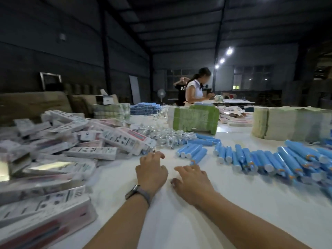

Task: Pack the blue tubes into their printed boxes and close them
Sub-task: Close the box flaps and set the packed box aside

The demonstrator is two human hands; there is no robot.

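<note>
Blue tubes (269, 159) lie right, printed boxes (71, 146) heaped left; both hands, left (151, 172) and right (193, 180), hold nothing between them.

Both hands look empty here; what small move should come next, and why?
Probably the right hand should reach ahead for the nearest blue tube. Both it and the left hand hold nothing over the white table, and the boxes lie piled to the left.

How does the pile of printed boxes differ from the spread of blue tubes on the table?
The printed boxes are flat, rectangular, white with print, heaped at left; the blue tubes are round, plain blue, white-capped, lying mostly side by side at right. The boxes stack high; the tubes lie low. Both rest on the white table, untouched by either hand.
</note>
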